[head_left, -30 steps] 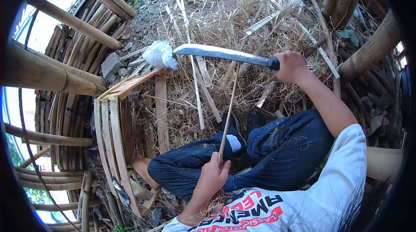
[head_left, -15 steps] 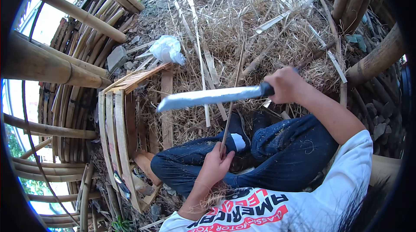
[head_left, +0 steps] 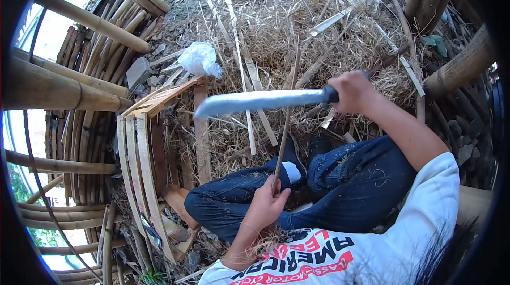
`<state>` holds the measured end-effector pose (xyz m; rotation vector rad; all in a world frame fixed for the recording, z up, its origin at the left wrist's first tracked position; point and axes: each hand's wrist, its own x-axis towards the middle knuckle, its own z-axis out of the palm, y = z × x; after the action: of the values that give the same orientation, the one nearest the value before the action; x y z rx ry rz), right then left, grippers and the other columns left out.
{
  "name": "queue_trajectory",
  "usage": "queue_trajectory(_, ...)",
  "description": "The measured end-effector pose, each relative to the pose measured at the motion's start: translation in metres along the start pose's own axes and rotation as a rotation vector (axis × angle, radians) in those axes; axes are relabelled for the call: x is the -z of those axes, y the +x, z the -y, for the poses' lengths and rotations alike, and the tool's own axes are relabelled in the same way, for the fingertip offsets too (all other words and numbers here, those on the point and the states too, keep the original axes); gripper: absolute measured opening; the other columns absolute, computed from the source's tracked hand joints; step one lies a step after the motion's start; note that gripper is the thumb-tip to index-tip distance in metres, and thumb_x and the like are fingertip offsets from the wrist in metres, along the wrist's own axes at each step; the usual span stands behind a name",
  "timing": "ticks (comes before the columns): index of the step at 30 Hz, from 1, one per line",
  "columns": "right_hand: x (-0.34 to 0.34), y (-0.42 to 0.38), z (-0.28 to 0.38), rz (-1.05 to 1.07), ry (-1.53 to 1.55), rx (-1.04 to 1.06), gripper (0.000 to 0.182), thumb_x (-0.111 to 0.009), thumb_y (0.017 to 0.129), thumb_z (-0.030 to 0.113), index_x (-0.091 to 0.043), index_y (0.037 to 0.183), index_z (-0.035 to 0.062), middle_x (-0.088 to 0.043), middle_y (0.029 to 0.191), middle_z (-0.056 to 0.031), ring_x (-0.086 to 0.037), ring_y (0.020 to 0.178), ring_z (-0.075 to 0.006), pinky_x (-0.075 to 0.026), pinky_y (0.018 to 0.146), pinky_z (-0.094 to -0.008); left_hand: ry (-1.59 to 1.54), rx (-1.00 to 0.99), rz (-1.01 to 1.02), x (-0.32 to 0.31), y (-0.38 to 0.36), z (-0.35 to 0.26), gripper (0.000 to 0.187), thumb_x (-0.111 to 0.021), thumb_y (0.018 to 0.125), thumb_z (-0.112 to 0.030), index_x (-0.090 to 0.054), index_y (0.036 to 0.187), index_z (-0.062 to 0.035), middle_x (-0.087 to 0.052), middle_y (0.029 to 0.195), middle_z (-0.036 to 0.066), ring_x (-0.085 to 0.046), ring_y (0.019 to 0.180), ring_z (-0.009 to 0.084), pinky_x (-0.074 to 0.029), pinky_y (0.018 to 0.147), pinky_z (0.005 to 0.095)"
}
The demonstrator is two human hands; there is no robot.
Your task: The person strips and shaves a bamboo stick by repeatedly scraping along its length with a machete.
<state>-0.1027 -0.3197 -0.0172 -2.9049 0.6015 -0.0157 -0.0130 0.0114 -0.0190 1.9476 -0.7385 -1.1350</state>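
Note:
My right hand [head_left: 352,91] is closed around the dark handle of a machete [head_left: 255,102], its wide pale blade pointing left. Low over my crossed legs, my left hand [head_left: 267,203] grips the near end of a thin brown bamboo strip [head_left: 283,144]. The strip runs forward from the fingers toward the straw, and the blade crosses over it in this view. Bits of dry fibre cling to my left forearm and to the dark jeans [head_left: 345,192].
Dry straw and shavings [head_left: 276,30] cover the ground ahead, with several pale bamboo slats [head_left: 240,67] lying across. A wooden crate [head_left: 139,162] stands at left, a white plastic bag [head_left: 200,60] beyond it. Bamboo poles [head_left: 58,84] frame both sides; a scissors-like tool [head_left: 151,230] lies by the crate.
The machete and my right hand have risen a little, away from my body, along the strip. My left hand keeps its grip, and the strip has shifted slightly.

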Motion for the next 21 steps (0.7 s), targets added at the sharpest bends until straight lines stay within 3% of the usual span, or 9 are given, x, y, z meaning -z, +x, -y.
queue_trajectory(8,0.002,0.000,-0.011,0.044,-0.031,-0.096,0.019,-0.069,0.064,0.023,-0.066,0.076,0.0098,-0.068,0.075,-0.0138,-0.068,0.075,-0.0321,-0.055,0.072,-0.0434,-0.001,0.020,0.024,-0.004,-0.004,0.005,0.023,-0.066,0.088,-0.011,-0.045,0.090,-0.0025,-0.045,0.064,0.002,-0.039,0.058,0.0080,-0.036,0.051,0.0259)
queue_trajectory(13,-0.005,0.000,-0.017,-0.084,-0.030,-0.017,0.013,-0.067,0.062,0.018,-0.062,0.072,0.0110,-0.065,0.066,-0.0125,-0.067,0.068,-0.0335,-0.053,0.065,-0.0444,0.005,-0.006,0.001,-0.005,-0.007,0.007,0.024,-0.067,0.088,-0.011,-0.045,0.090,-0.0023,-0.047,0.064,0.003,-0.041,0.058,0.0080,-0.038,0.052,0.0264)
queue_trajectory(20,-0.008,-0.001,-0.023,-0.110,-0.061,0.019,0.015,-0.067,0.063,0.018,-0.063,0.075,0.0111,-0.065,0.067,-0.0126,-0.067,0.068,-0.0335,-0.053,0.065,-0.0445,0.026,0.014,-0.011,-0.007,-0.014,0.005,0.024,-0.067,0.088,-0.011,-0.045,0.089,-0.0018,-0.047,0.063,0.004,-0.041,0.058,0.0079,-0.038,0.051,0.0268)
queue_trajectory(21,-0.008,-0.001,-0.027,-0.120,-0.057,-0.053,0.015,-0.067,0.064,0.018,-0.063,0.076,0.0105,-0.066,0.068,-0.0134,-0.067,0.069,-0.0341,-0.054,0.066,-0.0449,0.025,0.011,-0.013,-0.008,-0.015,0.006,0.024,-0.067,0.088,-0.011,-0.045,0.089,-0.0018,-0.047,0.063,0.004,-0.041,0.058,0.0079,-0.038,0.051,0.0268)
